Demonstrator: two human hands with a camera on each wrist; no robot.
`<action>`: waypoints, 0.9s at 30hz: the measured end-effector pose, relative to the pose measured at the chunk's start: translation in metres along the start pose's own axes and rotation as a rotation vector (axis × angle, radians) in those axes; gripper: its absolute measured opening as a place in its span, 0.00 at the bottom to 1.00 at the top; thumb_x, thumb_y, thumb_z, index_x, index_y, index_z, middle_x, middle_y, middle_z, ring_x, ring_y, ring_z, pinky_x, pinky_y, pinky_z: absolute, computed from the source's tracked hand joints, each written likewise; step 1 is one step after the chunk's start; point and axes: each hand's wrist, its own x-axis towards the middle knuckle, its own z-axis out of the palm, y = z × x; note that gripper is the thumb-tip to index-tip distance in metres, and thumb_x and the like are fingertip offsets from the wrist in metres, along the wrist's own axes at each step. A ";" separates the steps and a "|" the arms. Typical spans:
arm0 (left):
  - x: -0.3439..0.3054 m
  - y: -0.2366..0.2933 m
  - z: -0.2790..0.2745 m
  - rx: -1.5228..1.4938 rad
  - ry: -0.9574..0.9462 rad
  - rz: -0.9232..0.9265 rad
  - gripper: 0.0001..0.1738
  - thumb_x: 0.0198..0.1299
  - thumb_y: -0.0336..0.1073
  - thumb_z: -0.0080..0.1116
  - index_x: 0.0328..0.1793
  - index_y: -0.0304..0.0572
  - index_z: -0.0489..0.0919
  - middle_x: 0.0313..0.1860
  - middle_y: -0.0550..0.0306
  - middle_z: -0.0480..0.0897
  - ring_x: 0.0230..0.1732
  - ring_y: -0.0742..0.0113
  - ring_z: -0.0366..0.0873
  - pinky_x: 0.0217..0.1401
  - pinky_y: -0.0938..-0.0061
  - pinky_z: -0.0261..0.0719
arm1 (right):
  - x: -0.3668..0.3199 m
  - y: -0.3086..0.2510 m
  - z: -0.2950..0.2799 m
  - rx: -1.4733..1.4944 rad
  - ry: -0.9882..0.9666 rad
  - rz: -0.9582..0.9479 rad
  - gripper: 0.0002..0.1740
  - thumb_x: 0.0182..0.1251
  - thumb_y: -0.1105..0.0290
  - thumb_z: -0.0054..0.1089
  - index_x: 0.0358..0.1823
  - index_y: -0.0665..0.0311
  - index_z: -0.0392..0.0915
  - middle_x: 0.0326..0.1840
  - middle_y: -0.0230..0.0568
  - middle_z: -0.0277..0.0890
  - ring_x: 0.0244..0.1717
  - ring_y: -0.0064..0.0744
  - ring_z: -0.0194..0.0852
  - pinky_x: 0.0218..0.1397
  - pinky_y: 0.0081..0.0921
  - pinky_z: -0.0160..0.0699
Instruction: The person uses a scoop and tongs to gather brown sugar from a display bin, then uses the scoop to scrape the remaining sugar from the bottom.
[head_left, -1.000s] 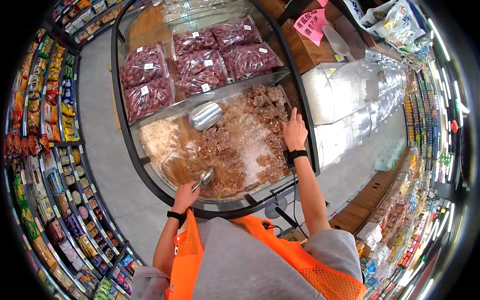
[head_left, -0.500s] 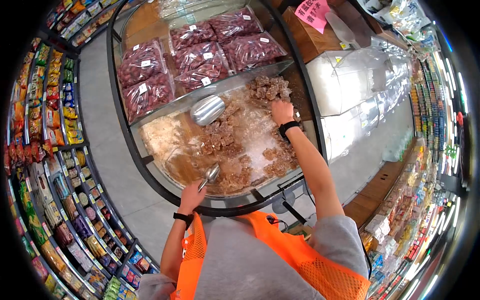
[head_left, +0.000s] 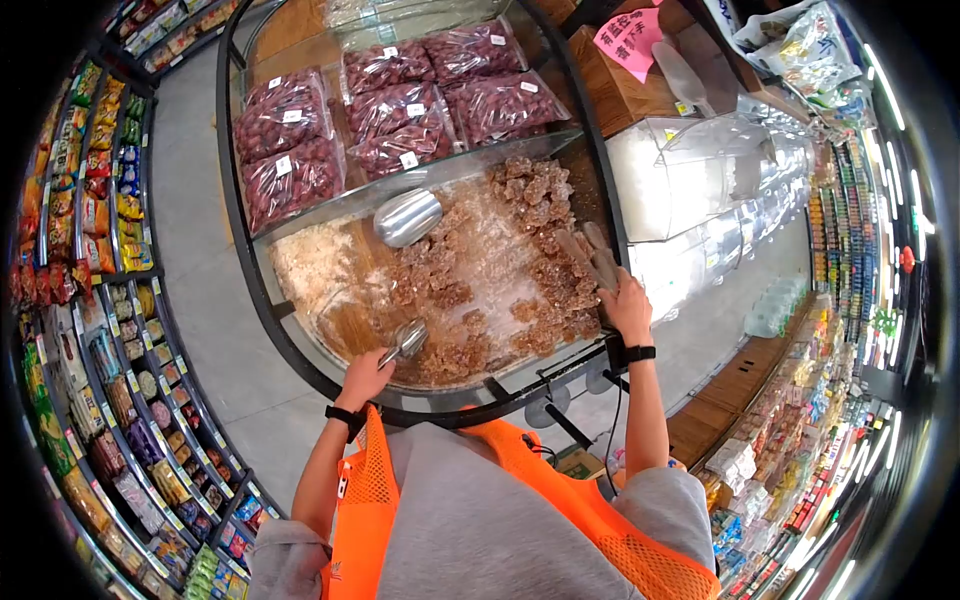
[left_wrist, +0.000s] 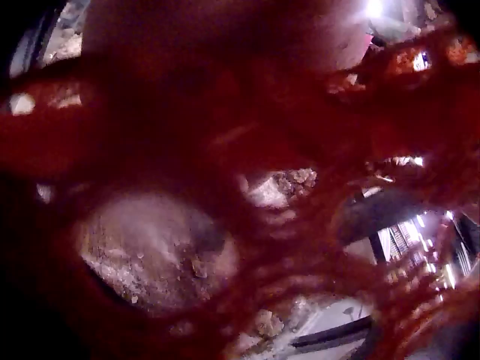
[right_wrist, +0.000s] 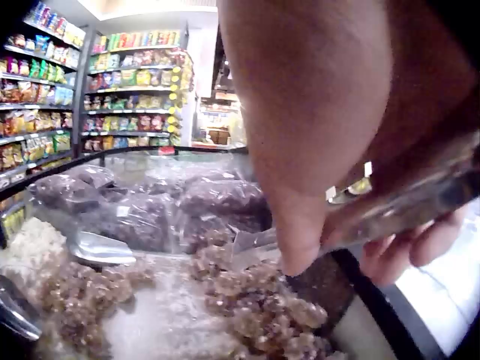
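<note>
My left hand (head_left: 368, 378) grips the handle of a small metal scoop (head_left: 409, 338), its bowl over the near left of the bin. At the bin's right rim, my right hand (head_left: 628, 308) holds a greyish tong-like tool (head_left: 597, 256) with two long flat prongs. In the right wrist view its flat end (right_wrist: 255, 247) sticks out past the thumb. Brown rock sugar lumps (head_left: 535, 195) lie below and left of it. A larger metal scoop (head_left: 408, 218) rests near the glass divider. Blurred red mesh (left_wrist: 225, 142) covers most of the left wrist view.
A black frame (head_left: 330, 392) edges the bin. Pale crumbs (head_left: 310, 262) lie at its left. Behind the glass divider (head_left: 400, 183) are several bags of red dates (head_left: 400, 115). Clear bins (head_left: 660, 185) stand at right, beside a clear scoop (head_left: 682, 78) and a pink sign (head_left: 630, 42).
My right hand reached down to the rock sugar, took hold of the tong-like tool and drew it back toward the right rim. My left hand keeps holding the small scoop in nearly the same place.
</note>
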 end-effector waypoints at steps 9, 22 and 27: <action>-0.008 0.013 -0.005 0.010 0.013 -0.036 0.16 0.64 0.44 0.58 0.52 0.43 0.84 0.29 0.43 0.82 0.34 0.41 0.81 0.38 0.54 0.76 | -0.018 -0.127 0.092 0.085 -0.159 -0.209 0.32 0.62 0.55 0.70 0.64 0.62 0.73 0.44 0.55 0.83 0.43 0.59 0.84 0.44 0.51 0.84; -0.013 0.006 -0.007 -0.220 0.023 -0.077 0.18 0.67 0.43 0.58 0.52 0.35 0.82 0.31 0.44 0.82 0.34 0.51 0.81 0.40 0.62 0.75 | 0.003 -0.096 0.089 -0.009 -0.279 -0.036 0.27 0.63 0.56 0.68 0.63 0.56 0.78 0.50 0.53 0.83 0.49 0.54 0.84 0.49 0.47 0.85; -0.008 -0.014 -0.002 -0.199 0.025 -0.055 0.17 0.68 0.43 0.56 0.50 0.35 0.81 0.30 0.43 0.81 0.33 0.49 0.81 0.38 0.61 0.75 | -0.020 -0.090 0.056 -0.059 -0.085 0.012 0.31 0.60 0.59 0.67 0.66 0.57 0.72 0.55 0.48 0.80 0.52 0.49 0.83 0.46 0.44 0.86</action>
